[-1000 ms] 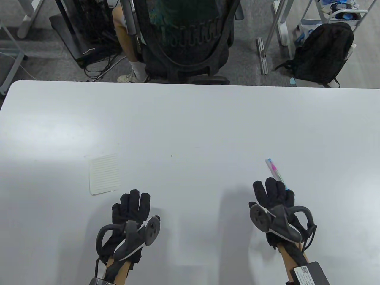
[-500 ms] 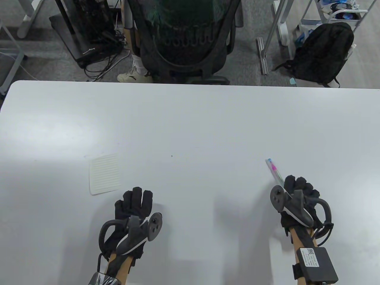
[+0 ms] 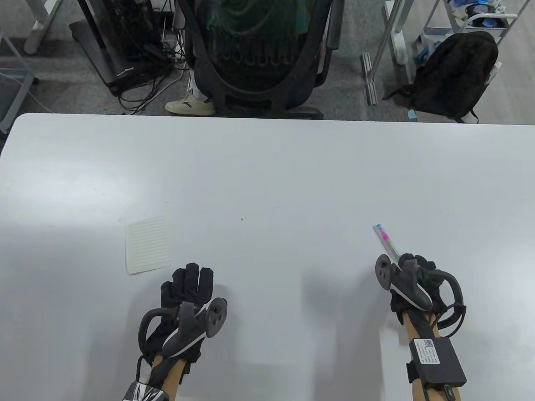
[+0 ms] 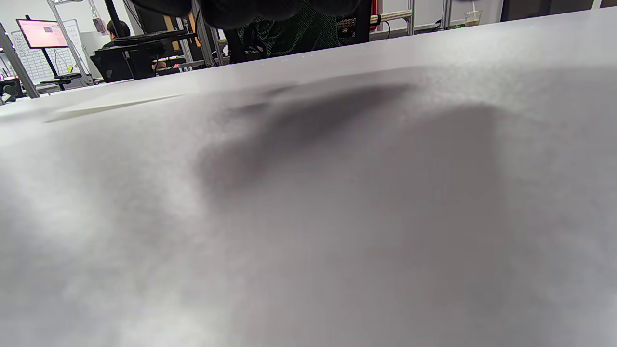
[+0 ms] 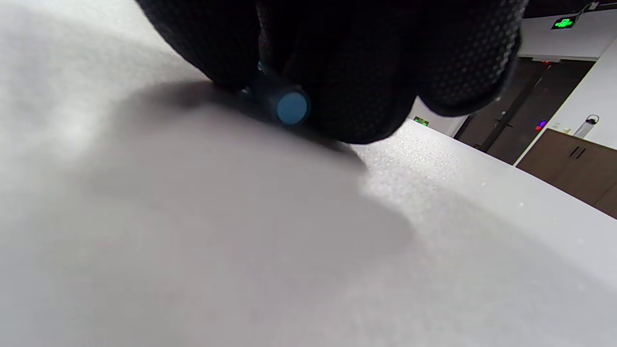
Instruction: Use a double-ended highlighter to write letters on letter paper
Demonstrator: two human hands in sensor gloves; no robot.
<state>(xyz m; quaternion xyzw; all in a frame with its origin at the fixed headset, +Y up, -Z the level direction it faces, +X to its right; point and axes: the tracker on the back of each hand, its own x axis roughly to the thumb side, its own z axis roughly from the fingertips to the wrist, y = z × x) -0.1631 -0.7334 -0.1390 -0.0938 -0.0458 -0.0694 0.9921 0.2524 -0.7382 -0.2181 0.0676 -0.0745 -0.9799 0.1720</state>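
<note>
Gripping the highlighter [image 3: 388, 241], right hand [image 3: 411, 277] sits mid-table [image 3: 267, 175].

Even overhead light, sharp from above, soft at the wrists

In the table view we see the white table [image 3: 267, 175] lit brightly, with pale glare patches at left and soft grey shadows trailing toward us from the left hand [image 3: 188, 288] and right hand [image 3: 411, 271]; the table's far edge bows slightly. In the left wrist view the near surface blurs into a broad dark shadow. In the right wrist view the glove is underexposed and the foreground is out of focus.
</note>
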